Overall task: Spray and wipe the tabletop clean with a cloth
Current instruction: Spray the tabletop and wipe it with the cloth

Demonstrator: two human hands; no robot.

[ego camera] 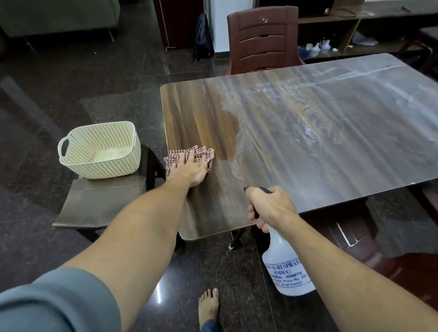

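Head view: the wood-grain bench (316, 151) fills the right half, dark and clean along its near-left end, the rest hazed with whitish streaks and smears. The floor is dark polished stone. A brown chair (263, 37) stands at the far side, with low shelving behind it, and a cream perforated basket (99, 149) sits on a dark stool (95, 204) just left of the bench. The left hand (189, 170) lies flat, fingers spread, pressing a red checked cloth (188, 153) onto the bench near its left edge. The right hand (269, 207) is clenched around the black trigger head of a white spray bottle (287, 267), held beside the near bench edge. Its label reads partly "AGRI SPRAY", "(INDIA)", "400078"; the smaller print is unclear.
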